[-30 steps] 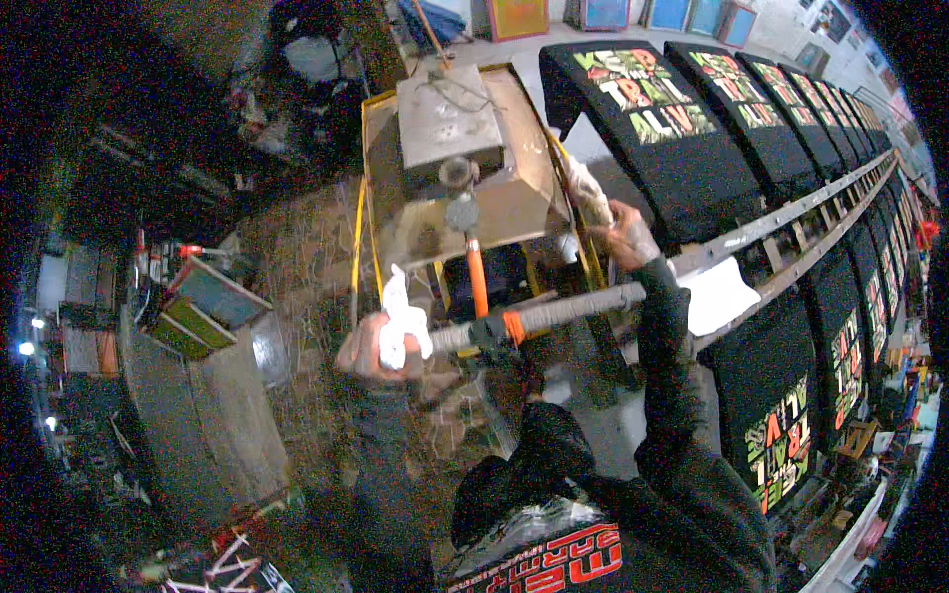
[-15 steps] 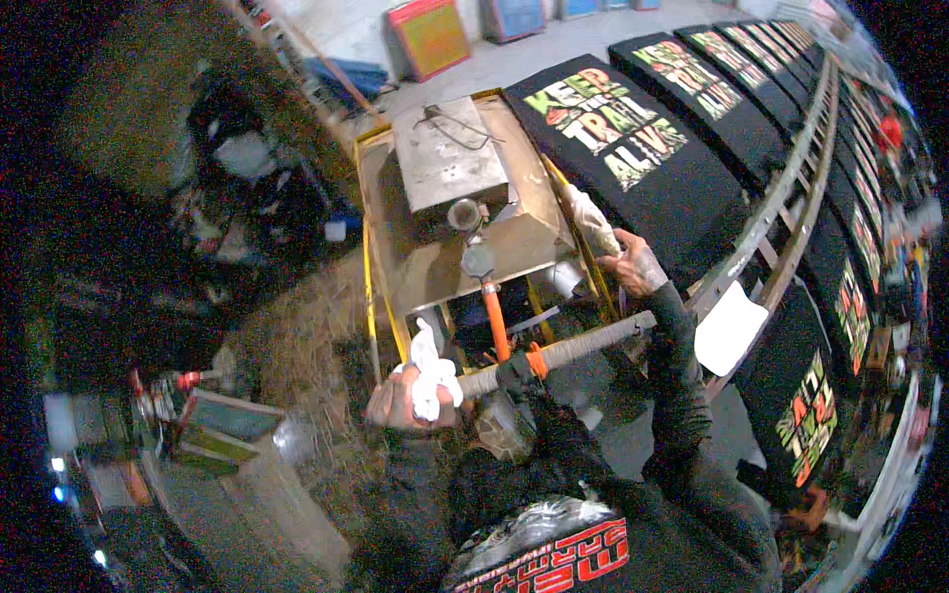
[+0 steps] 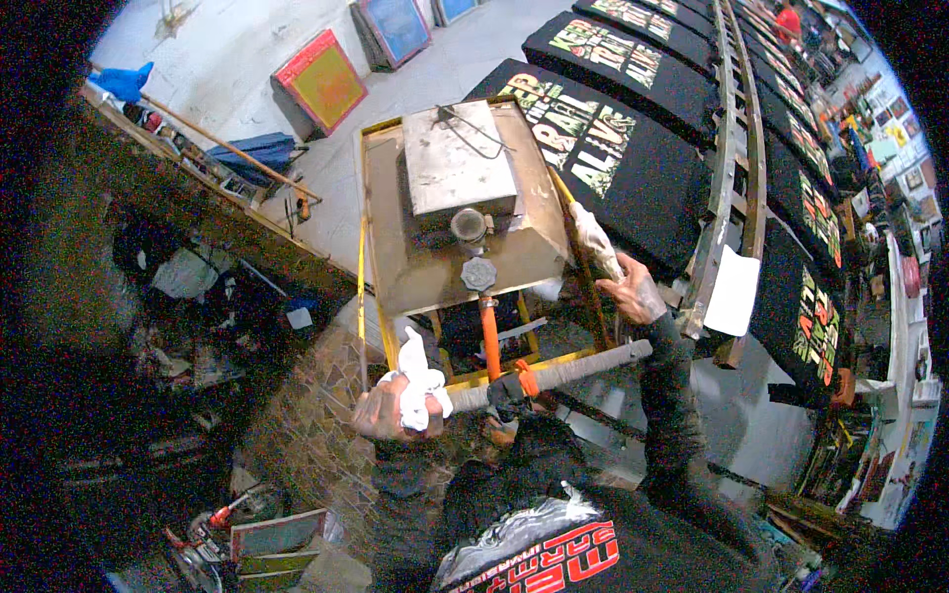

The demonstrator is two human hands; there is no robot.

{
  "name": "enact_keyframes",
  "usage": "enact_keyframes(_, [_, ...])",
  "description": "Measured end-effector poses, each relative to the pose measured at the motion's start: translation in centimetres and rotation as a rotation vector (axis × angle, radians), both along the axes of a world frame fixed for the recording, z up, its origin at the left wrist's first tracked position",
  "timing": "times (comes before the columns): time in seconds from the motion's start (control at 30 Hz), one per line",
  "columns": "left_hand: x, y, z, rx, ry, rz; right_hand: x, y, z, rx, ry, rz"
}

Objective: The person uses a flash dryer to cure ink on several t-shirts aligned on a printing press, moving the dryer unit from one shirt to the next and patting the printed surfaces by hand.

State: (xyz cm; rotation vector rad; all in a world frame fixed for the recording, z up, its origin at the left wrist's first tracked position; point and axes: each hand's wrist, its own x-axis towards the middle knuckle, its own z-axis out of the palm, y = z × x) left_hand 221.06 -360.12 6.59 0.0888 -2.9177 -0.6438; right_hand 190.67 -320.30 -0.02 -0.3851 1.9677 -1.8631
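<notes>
A yellow-framed cart carries a large tan metal hood [image 3: 405, 277] with a pale metal box [image 3: 458, 163] on top. An orange pipe [image 3: 490, 336] runs from a round grey knob [image 3: 478, 274] toward a grey-wrapped crossbar [image 3: 583, 369] close to my body. My left hand [image 3: 381, 410] is closed around a white cloth [image 3: 420, 381] at the crossbar's left end; what lies under the cloth is hidden. On the other side, my right hand [image 3: 633, 289] curls its fingers round the lower end of a yellow side bar wrapped in whitish cloth [image 3: 593, 235].
Black printed shirts [image 3: 633, 128] lie in rows at the right, beside a long metal rail [image 3: 722, 212]. A white sheet [image 3: 733, 292] hangs on the rail's near end. Framed screens [image 3: 321, 84] lean against the far wall. Dark clutter [image 3: 188, 277] and a wooden ledge [image 3: 227, 212] are at the left.
The surroundings have swung across the view: the framed screens and the rail now sit farther left. The cart stays before me, and both hands keep their hold.
</notes>
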Motion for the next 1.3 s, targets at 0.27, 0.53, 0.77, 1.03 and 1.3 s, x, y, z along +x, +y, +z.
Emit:
enact_keyframes(0.27, [-9.4,-3.1,3.9,-0.177,0.758,-0.135,4.3,-3.0,4.4,0.033,0.022,-0.251])
enact_keyframes(0.53, [-11.9,-6.8,4.1,-0.139,0.642,-0.267,6.1,-5.1,5.8,0.229,0.047,-0.433])
enact_keyframes(0.77, [-19.1,-10.2,3.9,-0.103,0.673,-0.468,7.1,-7.3,7.6,0.310,-0.035,-0.573])
enact_keyframes(1.03, [-21.7,-11.6,0.5,0.016,0.517,-0.621,7.4,-7.2,7.4,0.445,-0.062,-0.679])
enact_keyframes(1.3, [-23.5,-11.3,3.2,0.145,0.640,-0.563,8.4,-9.1,8.5,0.393,-0.144,-0.738])
